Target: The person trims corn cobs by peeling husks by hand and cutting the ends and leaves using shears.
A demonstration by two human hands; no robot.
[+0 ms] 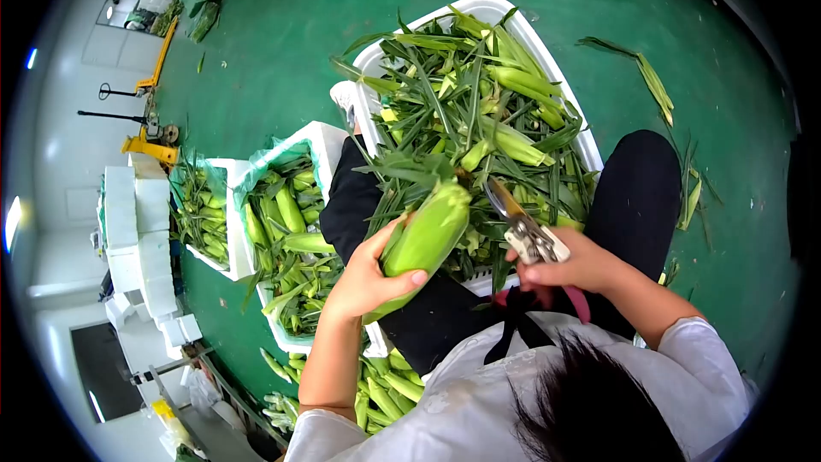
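Note:
My left hand (369, 278) is wrapped round a green corn ear (429, 227) in its husk, its top end tilted up and to the right. My right hand (569, 263) holds pruning shears (532, 238), whose blades point up and left, close to the end of that ear but apart from it. Below both lies a large white basket (569, 90) heaped with cut husk leaves and stalk pieces. Part of the shears' pink handle shows under my right hand.
White foam boxes (327, 150) of corn stand at the left, with more ears (393, 389) piled below them. A yellow pallet jack (154, 150) and stacked foam boxes (154, 265) are farther left. Loose leaves (654, 90) lie on the green floor (718, 60).

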